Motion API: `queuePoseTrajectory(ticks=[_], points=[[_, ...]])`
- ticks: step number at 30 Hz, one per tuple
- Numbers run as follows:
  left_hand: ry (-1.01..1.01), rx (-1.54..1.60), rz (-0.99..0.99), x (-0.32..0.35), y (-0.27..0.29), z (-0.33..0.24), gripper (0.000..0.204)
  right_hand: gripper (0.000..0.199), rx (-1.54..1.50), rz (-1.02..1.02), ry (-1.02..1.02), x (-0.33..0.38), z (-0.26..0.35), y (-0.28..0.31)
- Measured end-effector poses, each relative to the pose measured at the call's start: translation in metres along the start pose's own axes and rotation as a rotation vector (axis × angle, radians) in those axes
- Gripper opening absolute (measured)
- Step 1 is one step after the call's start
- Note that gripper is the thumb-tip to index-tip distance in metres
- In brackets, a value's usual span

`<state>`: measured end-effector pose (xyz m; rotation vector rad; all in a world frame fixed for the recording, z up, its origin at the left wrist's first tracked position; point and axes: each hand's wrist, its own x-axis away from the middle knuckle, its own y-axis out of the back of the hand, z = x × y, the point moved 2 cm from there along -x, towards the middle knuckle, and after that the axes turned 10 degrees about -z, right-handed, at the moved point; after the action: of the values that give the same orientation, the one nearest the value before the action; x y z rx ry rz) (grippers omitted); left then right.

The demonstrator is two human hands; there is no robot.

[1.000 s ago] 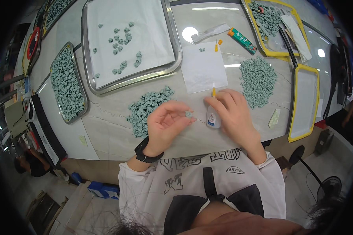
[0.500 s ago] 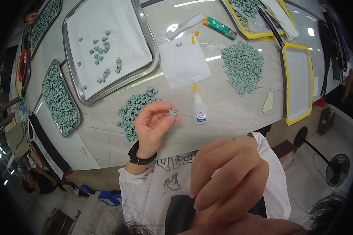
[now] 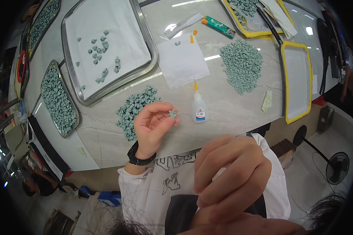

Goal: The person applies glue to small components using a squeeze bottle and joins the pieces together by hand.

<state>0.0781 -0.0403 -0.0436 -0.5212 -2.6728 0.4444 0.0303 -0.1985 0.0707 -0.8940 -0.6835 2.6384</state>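
Pinched between the thumb and fingertips of my left hand (image 3: 151, 127) is a small grey-green stone-like piece (image 3: 172, 113). That hand wears a black wristband and is over the near edge of a pile of similar larger pieces (image 3: 134, 107). My right hand (image 3: 233, 168) is raised close to the camera, its fingers curled together. Whatever its fingertips may hold is hidden. Upright in the picture, a clear glue bottle (image 3: 199, 107) with a yellow needle tip is to the right of my left hand. Beyond it, a white paper sheet (image 3: 182, 68) carries a few tiny green pieces.
A metal tray (image 3: 153, 64) lined with white paper holds several green clusters. Right of the paper lies a heap of smaller pieces (image 3: 241, 66). A green tube (image 3: 219, 26) lies behind, a yellow-rimmed tray (image 3: 285, 84) at right, and a filled tray (image 3: 59, 100) at left.
The view has shifted slightly. My right hand has turned a little, its fingers still curled. My left hand keeps its pinch on the piece at nearly the same place.
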Motion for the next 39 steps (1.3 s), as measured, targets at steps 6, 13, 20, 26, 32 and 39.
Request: queuePoseTrajectory(ticks=[6,13,20,26,32,39], points=[[-0.024,0.003,0.010,0.000,-0.001,0.000,0.024,0.023,-0.010,-0.012,-0.105,-0.017,0.009,-0.006],[-0.021,-0.006,-0.009,0.001,-0.001,-0.001,0.023,0.009,0.020,-0.083,0.036,0.006,0.002,-0.006],[-0.021,0.003,0.019,-0.002,-0.003,-0.001,0.024,0.016,0.159,-0.316,-0.178,-0.022,0.026,-0.029],[-0.029,0.011,-0.015,0.002,0.002,-0.001,0.024,0.008,0.922,0.316,0.139,0.000,-0.011,0.058],[0.015,0.121,0.130,0.000,-0.003,-0.002,0.026,0.013,1.769,0.230,-0.067,-0.002,-0.031,0.131],[0.040,0.098,0.116,-0.001,-0.002,-0.003,0.026,0.012,1.864,0.227,-0.017,-0.002,-0.053,0.133]])
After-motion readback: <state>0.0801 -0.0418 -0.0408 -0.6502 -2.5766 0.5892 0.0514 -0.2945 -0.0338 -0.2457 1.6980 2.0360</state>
